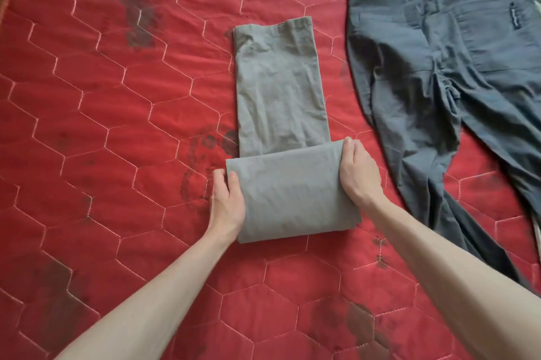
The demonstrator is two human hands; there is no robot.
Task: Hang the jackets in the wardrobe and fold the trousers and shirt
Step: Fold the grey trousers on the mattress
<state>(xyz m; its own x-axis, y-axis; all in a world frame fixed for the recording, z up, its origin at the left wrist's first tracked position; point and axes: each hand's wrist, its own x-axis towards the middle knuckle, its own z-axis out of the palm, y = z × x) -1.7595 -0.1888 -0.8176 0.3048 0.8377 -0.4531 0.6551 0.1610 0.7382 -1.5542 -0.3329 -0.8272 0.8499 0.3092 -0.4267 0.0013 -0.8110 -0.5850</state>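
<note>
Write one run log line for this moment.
step: folding grey cotton trousers | hands: left, right grip folded end | surface: red quilt

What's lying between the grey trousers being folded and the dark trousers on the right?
Nothing: the head view shows only a bare strip of red quilted cover between the grey trousers and the dark trousers.

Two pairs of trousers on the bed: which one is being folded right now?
The lighter grey trousers, gripped at the fold by the left hand and right hand. The dark trousers lie spread out, untouched.
</note>
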